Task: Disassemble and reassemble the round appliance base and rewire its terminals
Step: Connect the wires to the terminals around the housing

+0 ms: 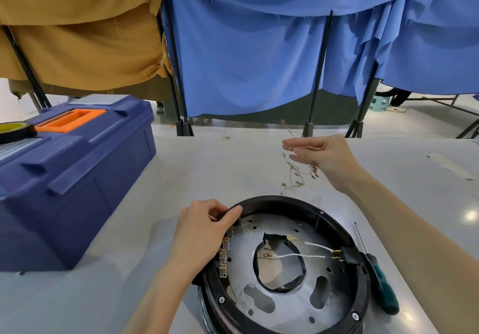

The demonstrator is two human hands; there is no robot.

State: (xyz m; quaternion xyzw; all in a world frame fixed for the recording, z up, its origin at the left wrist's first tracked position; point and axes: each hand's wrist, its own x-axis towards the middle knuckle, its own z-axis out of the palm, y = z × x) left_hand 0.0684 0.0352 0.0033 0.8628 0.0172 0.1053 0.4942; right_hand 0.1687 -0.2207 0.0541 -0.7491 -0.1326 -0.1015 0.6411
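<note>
The round appliance base (339, 315), a black ring around a silver metal plate, lies on the grey table in front of me. My left hand (204, 232) grips its upper-left rim, just above a row of brass terminals (225, 253). Two white wires (305, 254) run from a black connector block (348, 254) on the right rim toward the central hole. My right hand (324, 159) hovers above the table beyond the base, pinching a thin wire strand with small terminals (295, 178) that dangles down to the table.
A green-handled screwdriver (381, 284) lies just right of the base. A dark blue toolbox (70, 178) with an orange handle fills the left side, with a tape roll (15, 130) on its lid. Blue and tan cloth screens on black stands hang behind the table's far edge.
</note>
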